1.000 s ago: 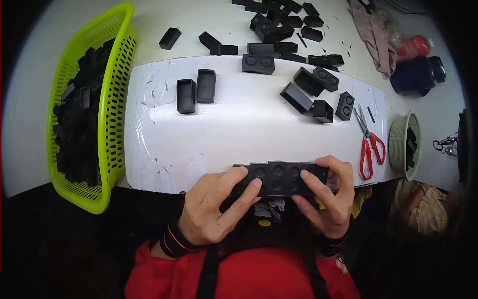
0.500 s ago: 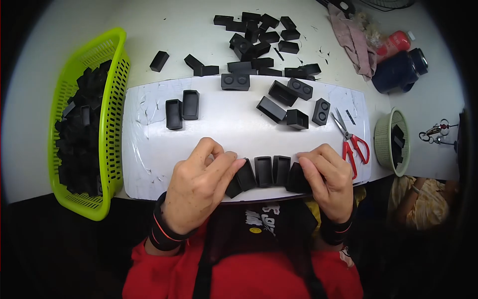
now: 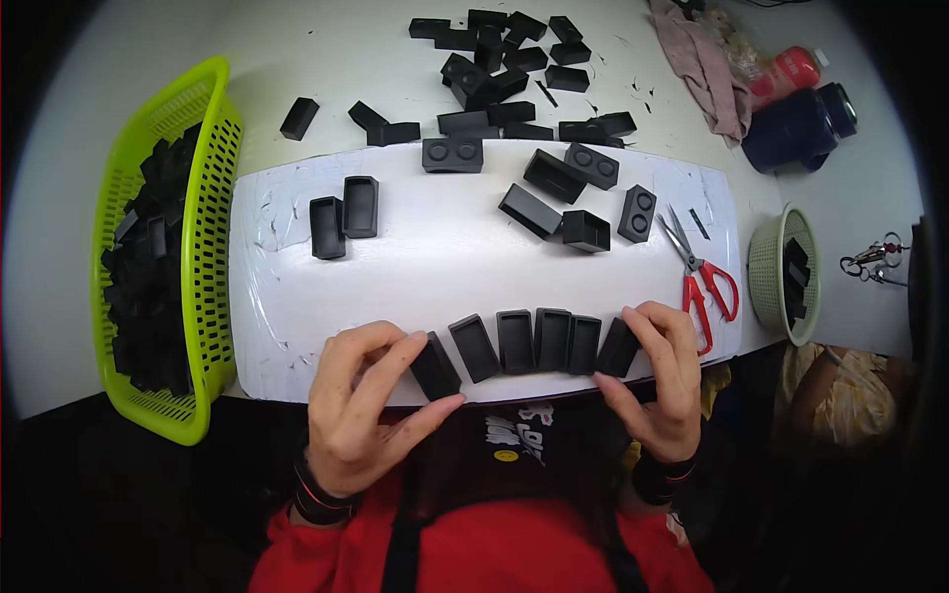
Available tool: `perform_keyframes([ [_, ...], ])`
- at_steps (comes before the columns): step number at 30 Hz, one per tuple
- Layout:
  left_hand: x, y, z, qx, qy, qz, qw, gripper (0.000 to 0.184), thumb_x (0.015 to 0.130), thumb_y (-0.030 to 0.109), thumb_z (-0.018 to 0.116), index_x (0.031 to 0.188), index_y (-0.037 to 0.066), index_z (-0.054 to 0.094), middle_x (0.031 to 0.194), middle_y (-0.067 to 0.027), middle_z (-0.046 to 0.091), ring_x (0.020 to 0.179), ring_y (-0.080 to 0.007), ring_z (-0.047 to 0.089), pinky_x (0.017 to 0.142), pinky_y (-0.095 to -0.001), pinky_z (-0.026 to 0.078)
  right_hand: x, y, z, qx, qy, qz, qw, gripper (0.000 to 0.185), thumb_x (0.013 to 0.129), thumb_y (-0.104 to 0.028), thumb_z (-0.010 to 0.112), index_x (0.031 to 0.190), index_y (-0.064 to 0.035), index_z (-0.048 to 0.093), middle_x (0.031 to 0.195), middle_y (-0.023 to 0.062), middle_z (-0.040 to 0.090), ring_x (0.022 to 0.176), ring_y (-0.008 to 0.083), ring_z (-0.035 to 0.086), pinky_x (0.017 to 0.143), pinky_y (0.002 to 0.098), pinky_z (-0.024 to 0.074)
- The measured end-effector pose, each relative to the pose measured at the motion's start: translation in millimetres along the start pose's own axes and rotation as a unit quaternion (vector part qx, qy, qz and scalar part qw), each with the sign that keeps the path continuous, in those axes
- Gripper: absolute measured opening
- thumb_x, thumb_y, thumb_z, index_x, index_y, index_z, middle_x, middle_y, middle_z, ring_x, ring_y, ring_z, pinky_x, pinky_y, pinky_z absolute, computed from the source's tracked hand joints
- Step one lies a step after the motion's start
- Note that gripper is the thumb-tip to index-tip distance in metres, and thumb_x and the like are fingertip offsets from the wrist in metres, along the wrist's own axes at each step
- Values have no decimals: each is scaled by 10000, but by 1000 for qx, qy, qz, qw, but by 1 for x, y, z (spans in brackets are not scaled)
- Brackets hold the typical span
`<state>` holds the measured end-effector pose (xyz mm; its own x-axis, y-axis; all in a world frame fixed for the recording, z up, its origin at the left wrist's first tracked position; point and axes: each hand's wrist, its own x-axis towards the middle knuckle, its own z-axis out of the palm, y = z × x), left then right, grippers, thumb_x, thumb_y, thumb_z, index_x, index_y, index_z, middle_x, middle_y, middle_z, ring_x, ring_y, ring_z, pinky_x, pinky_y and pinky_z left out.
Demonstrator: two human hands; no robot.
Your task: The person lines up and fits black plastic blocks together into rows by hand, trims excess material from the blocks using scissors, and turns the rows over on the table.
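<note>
Several small black open-topped boxes (image 3: 515, 341) stand in a curved row along the near edge of the white board (image 3: 415, 282). At the row's left end, my left hand (image 3: 358, 415) grips a black box (image 3: 436, 366) between thumb and fingers, with a gap to its neighbour (image 3: 474, 348). My right hand (image 3: 660, 381) has its thumb and fingers at the two ends of the rightmost black box (image 3: 620, 348). Two more boxes (image 3: 361, 208) lie side by side farther back on the left.
Red-handled scissors (image 3: 704, 282) lie on the board's right side. A green basket (image 3: 206, 247) full of black pieces stands left, a pale basket (image 3: 756, 272) right. More black boxes (image 3: 486, 84) are scattered behind; a dark blue flask (image 3: 799, 128) lies back right.
My left hand has moved down and left, its box now apart from the row. My right hand's fingers have spread around the end box, which is now more fully visible. The view has shifted slightly.
</note>
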<state>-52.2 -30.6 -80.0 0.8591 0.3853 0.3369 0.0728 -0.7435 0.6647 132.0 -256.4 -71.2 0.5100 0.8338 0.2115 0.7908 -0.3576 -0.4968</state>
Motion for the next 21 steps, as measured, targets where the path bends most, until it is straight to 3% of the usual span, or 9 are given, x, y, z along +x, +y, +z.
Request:
perform_keyframes([
  [1, 2, 0, -1, -22, 34, 8, 999, 567, 637, 124, 898, 1129, -42, 672, 1024, -136, 606, 861, -238, 594, 672, -321, 505, 0, 1, -1, -3, 0, 5, 1000, 694, 632, -14, 814, 1276, 64, 566, 1166, 198, 552, 1032, 328, 570, 896, 399, 469],
  [4, 10, 10, -10, 2, 47, 32, 998, 571, 629, 125, 897, 1129, -39, 674, 1037, -143, 600, 868, -242, 597, 656, -315, 505, 5, -2, -8, 101, 28, -30, 994, 652, 624, -36, 845, 1221, 53, 600, 1159, 186, 559, 978, 342, 557, 815, 405, 473],
  [7, 23, 14, -2, -1, 50, 68, 996, 577, 636, 123, 888, 1146, -31, 666, 1069, -145, 604, 893, -268, 602, 734, -350, 492, 19, -9, -8, 82, -3, -82, 993, 695, 634, -8, 822, 1276, 61, 564, 1185, 205, 547, 1019, 347, 575, 902, 416, 469],
  [9, 28, 8, 9, 35, -53, 72, 995, 654, 602, 97, 884, 1191, -36, 633, 1102, -172, 608, 928, -312, 616, 842, -395, 480, 22, -6, 2, 75, -14, -74, 994, 701, 638, -29, 833, 1280, 54, 565, 1198, 202, 585, 1046, 355, 581, 910, 428, 464],
  [10, 27, 5, 13, 50, -53, 88, 993, 672, 601, 86, 884, 1206, -38, 621, 1100, -178, 634, 957, -335, 619, 873, -421, 465, 21, -3, 7, 81, -8, -81, 993, 707, 637, -31, 835, 1285, 51, 562, 1196, 199, 610, 1067, 358, 581, 914, 432, 462],
  [14, 22, 2, 11, 22, -32, 98, 994, 675, 603, 69, 888, 1211, -36, 613, 1081, -182, 665, 981, -337, 622, 871, -446, 469, 17, 3, 16, 116, 22, -86, 989, 722, 638, -31, 839, 1295, 55, 551, 1170, 195, 655, 1078, 368, 596, 909, 441, 460],
  [16, 24, 3, 9, -23, 34, 115, 993, 635, 631, 126, 876, 1196, -24, 628, 1063, -152, 670, 973, -321, 630, 846, -424, 432, 18, 4, 17, 124, 40, -99, 987, 719, 643, -24, 839, 1295, 65, 549, 1171, 194, 640, 1054, 367, 606, 892, 434, 465],
  [18, 29, 6, 9, -37, 38, 130, 990, 636, 629, 98, 881, 1195, -28, 619, 1076, -170, 677, 972, -333, 634, 857, -440, 452, 20, 2, 16, 219, 75, -106, 967, 702, 668, -7, 830, 1300, 59, 531, 1145, 229, 666, 1057, 383, 631, 940, 443, 488],
  [21, 38, 8, 17, -50, -4, 164, 985, 651, 634, 64, 879, 1209, -43, 595, 1082, -190, 680, 976, -356, 644, 866, -450, 471, 30, -2, 21, 215, 59, -144, 964, 696, 682, 3, 830, 1305, 62, 524, 1169, 246, 654, 1060, 396, 640, 951, 462, 498],
])
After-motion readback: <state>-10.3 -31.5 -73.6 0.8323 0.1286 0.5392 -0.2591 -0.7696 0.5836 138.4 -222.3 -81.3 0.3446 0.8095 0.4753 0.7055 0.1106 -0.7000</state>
